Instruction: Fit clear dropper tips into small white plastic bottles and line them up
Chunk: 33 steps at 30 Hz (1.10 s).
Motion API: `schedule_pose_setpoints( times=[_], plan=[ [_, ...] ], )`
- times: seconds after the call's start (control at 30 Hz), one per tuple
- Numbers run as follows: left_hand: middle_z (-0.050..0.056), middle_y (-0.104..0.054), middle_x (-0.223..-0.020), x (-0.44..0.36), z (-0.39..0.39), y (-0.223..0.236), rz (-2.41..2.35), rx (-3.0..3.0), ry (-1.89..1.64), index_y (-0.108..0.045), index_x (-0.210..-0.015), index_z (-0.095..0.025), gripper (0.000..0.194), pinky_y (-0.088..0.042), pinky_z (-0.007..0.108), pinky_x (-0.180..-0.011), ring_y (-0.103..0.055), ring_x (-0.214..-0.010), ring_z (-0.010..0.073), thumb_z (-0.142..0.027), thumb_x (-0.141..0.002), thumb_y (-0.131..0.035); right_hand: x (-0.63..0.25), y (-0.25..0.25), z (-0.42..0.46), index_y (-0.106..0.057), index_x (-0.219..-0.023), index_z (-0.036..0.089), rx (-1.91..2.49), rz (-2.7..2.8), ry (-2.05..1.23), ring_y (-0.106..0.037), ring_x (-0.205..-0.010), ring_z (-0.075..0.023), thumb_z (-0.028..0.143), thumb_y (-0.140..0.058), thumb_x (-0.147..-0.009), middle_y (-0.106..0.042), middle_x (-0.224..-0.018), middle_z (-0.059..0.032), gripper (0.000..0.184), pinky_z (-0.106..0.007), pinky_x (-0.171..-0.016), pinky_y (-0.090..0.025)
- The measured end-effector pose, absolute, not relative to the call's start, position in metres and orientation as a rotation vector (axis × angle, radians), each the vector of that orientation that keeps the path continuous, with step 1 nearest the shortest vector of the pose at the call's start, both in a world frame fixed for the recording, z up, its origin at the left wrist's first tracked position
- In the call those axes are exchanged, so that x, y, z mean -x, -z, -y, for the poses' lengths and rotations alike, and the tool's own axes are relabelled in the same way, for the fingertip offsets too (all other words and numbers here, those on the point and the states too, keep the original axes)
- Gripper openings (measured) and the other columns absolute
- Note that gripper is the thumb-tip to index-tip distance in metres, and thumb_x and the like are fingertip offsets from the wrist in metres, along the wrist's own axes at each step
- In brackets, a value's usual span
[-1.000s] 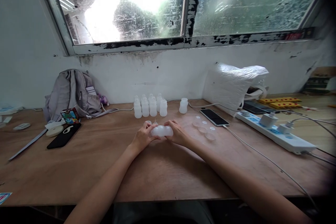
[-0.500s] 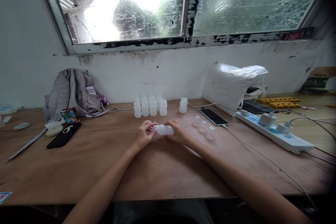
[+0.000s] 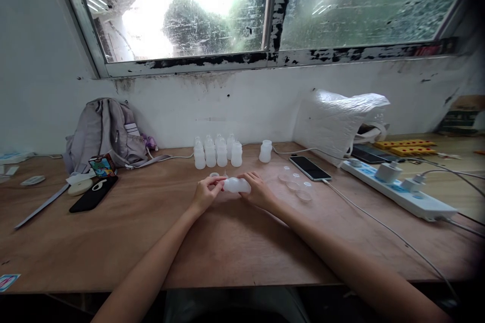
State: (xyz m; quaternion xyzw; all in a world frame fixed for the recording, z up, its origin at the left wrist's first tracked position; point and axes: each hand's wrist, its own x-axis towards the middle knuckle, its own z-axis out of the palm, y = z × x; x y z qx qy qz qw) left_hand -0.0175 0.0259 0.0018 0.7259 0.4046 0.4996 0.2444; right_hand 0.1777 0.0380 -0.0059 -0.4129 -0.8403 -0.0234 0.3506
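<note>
A small frosted-white baby bottle [image 3: 237, 185] lies sideways between my hands, just above the table. My right hand [image 3: 256, 190] is closed round its base end. At the neck end, my left hand [image 3: 208, 191] pinches with thumb and fingers; they partly hide the neck. Right behind my left hand are a pale ring [image 3: 214, 174] and a small clear pointed piece, perhaps a teat [image 3: 225, 173]. Farther back, several similar bottles with pointed tops [image 3: 221, 153] stand upright in a cluster. One open-topped bottle [image 3: 265, 152] stands apart to their right.
Clear round caps [image 3: 293, 186] and small white discs [image 3: 307, 183] lie right of my hands, beside a charging phone [image 3: 309, 168]. A power strip [image 3: 397, 192] with cables and a white plastic bag [image 3: 326, 123] are farther right. A backpack [image 3: 104, 133] and black case [image 3: 93, 195] are left.
My left fingers have shifted slightly at the bottle's neck and now look straighter. The bottle and my right hand stay nearly in place; the whole view has moved a little.
</note>
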Motion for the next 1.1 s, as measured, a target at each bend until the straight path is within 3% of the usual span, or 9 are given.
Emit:
schedule_pose_setpoints(
  times=[0.27,0.5,0.67,0.77,0.83,0.9,1.03,1.1],
  plan=[
    [0.004,-0.065,-0.078,0.017,-0.021,0.002,-1.024,-2.465,-1.443,-0.063,-0.087,-0.020,0.018,-0.037,0.039,-0.090,-0.057,-0.079,0.0154,-0.021,-0.075,-0.049,-0.178,0.007,-0.037,-0.051,-0.094,0.020,1.125,2.158,0.102,-0.044,-0.089,-0.0221,0.010,-0.055,-0.057,-0.056,-0.091,-0.0050,0.038,-0.034,-0.078,-0.036],
    [0.003,-0.062,-0.080,0.019,-0.021,0.004,-0.952,-2.738,-1.361,-0.057,-0.084,-0.020,0.015,-0.034,0.041,-0.093,-0.054,-0.087,0.0156,-0.020,-0.076,-0.045,-0.177,0.010,-0.039,-0.051,-0.094,0.020,1.107,2.162,0.087,-0.046,-0.087,-0.0222,0.010,-0.054,-0.057,-0.057,-0.090,-0.0052,0.038,-0.035,-0.078,-0.036],
    [0.008,-0.050,-0.109,0.014,-0.015,-0.006,-1.160,-2.584,-1.487,-0.050,-0.100,-0.019,0.029,-0.027,0.042,-0.097,-0.044,-0.107,0.0199,-0.025,-0.072,-0.052,-0.177,0.002,-0.036,-0.051,-0.094,0.019,1.115,2.139,0.073,-0.046,-0.084,-0.0219,0.015,-0.057,-0.059,-0.057,-0.090,-0.0055,0.035,-0.034,-0.076,-0.037],
    [0.009,-0.054,-0.105,0.015,-0.020,-0.005,-1.344,-2.234,-1.497,-0.048,-0.105,-0.019,0.034,-0.039,0.038,-0.085,-0.051,-0.098,0.0207,-0.034,-0.074,-0.050,-0.176,0.001,-0.034,-0.051,-0.095,0.019,1.113,2.147,0.081,-0.046,-0.085,-0.0219,0.015,-0.057,-0.060,-0.057,-0.090,-0.0056,0.036,-0.035,-0.076,-0.037],
    [0.006,-0.062,-0.082,0.018,-0.027,-0.001,-1.341,-2.015,-1.326,-0.053,-0.097,-0.017,0.030,-0.047,0.031,-0.068,-0.059,-0.074,0.0172,-0.039,-0.077,-0.045,-0.176,0.003,-0.035,-0.051,-0.096,0.019,1.112,2.161,0.089,-0.046,-0.086,-0.0221,0.015,-0.057,-0.060,-0.057,-0.090,-0.0056,0.037,-0.035,-0.076,-0.037],
    [0.003,-0.062,-0.069,0.020,-0.032,0.002,-1.242,-1.931,-1.218,-0.057,-0.088,-0.017,0.028,-0.048,0.026,-0.062,-0.059,-0.064,0.0147,-0.039,-0.076,-0.047,-0.177,0.006,-0.037,-0.052,-0.096,0.020,1.118,2.164,0.094,-0.046,-0.087,-0.0224,0.014,-0.056,-0.059,-0.057,-0.090,-0.0056,0.037,-0.035,-0.076,-0.037],
    [0.004,-0.061,-0.092,0.018,-0.034,0.004,-1.089,-1.921,-1.248,-0.056,-0.094,-0.019,0.032,-0.047,0.024,-0.068,-0.058,-0.080,0.0143,-0.033,-0.065,-0.061,-0.180,0.008,-0.040,-0.052,-0.095,0.019,1.113,2.151,0.078,-0.046,-0.085,-0.0218,0.013,-0.056,-0.059,-0.057,-0.090,-0.0055,0.036,-0.034,-0.075,-0.038],
    [0.005,-0.060,-0.096,0.016,-0.034,0.005,-1.110,-1.842,-1.272,-0.055,-0.097,-0.019,0.035,-0.048,0.023,-0.066,-0.058,-0.080,0.0142,-0.036,-0.067,-0.059,-0.180,0.008,-0.039,-0.052,-0.095,0.019,1.105,2.152,0.071,-0.046,-0.085,-0.0217,0.013,-0.056,-0.059,-0.057,-0.089,-0.0054,0.036,-0.034,-0.075,-0.039]
  ],
)
